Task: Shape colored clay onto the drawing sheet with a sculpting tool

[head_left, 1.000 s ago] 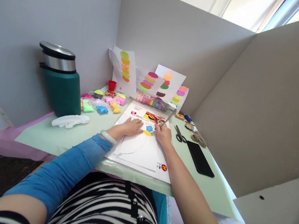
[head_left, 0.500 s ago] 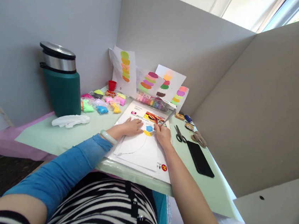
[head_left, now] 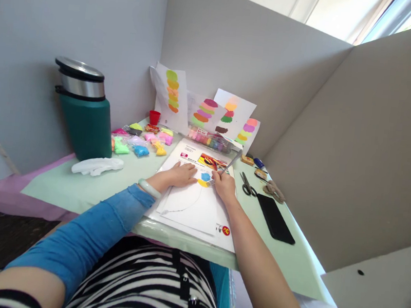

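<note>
Two arms are reaching forward over a striped top onto the table (head_left: 76,192). The left arm, in a blue sleeve (head_left: 86,237), is lying slanted, with a pale bangle (head_left: 149,188) at the wrist. The left hand (head_left: 180,174) is lying flat, palm down, fingers spread a little, pressing on the paper (head_left: 192,206) and holding nothing. The right arm is bare and coming in straight. The right hand (head_left: 224,186) is curled, its fingers pinching a fork (head_left: 221,172). The fork is slanting up and away from the fingers, and its tip is touching the yellow blob (head_left: 202,183) on the paper. A blue blob (head_left: 205,176) is sitting just past it, between the two hands. Right of the right fingers are lying scissors (head_left: 247,184) and a black phone (head_left: 275,218). Far past the left fingers are clay bags (head_left: 141,140) and a green bin (head_left: 83,111). Pictures (head_left: 206,109) are leaning on the wall.
</note>
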`<state>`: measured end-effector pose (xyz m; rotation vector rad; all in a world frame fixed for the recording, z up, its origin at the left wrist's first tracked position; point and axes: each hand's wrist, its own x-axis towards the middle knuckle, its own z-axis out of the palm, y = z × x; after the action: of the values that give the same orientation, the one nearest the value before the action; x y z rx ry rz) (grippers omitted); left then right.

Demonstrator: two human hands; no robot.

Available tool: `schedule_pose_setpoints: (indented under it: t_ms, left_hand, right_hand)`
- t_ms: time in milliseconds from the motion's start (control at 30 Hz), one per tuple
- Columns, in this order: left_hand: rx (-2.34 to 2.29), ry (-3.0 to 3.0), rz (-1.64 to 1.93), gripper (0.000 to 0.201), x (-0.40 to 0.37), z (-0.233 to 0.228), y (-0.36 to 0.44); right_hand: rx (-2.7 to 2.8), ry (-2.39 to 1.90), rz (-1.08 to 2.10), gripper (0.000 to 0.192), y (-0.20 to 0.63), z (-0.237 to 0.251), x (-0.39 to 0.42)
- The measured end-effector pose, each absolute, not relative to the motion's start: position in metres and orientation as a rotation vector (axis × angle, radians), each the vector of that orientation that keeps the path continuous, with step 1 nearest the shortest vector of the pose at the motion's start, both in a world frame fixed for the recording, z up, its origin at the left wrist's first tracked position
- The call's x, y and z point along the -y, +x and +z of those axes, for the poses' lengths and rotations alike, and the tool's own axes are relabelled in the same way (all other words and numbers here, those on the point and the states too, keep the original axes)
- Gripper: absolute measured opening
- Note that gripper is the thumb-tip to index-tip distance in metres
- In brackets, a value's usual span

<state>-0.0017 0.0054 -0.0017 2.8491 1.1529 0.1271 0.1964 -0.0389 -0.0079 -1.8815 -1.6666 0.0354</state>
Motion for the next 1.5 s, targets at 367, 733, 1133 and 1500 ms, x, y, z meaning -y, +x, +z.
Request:
schedule_pose_setpoints:
  t_ms: [367, 733, 1133, 1500]
  left_hand:
    - [-1.15, 2.855, 0.131, 0.052, -0.0066, -0.0028, -0.0021]
    - [-1.155, 2.861, 0.132, 0.05, -0.005, -0.0015, -0.002]
    - [-1.152, 2.851, 0.122, 0.051, -0.0043, -0.0003, -0.0019]
    - [-1.153, 2.837, 0.109, 0.048, 0.0012, 0.0051, -0.0017]
  right_hand:
    - [1.658, -1.868, 0.065, 0.035, 0.1962, -0.0071, 0.0391]
    - [1.668, -1.837, 0.068, 0.035, 0.196, -0.0075, 0.0393]
    - [1.681, -1.856, 0.085, 0.036, 0.196, -0.0068, 0.04]
    - [1.691, -1.855, 0.09, 0.036, 0.1958, -0.0067, 0.0409]
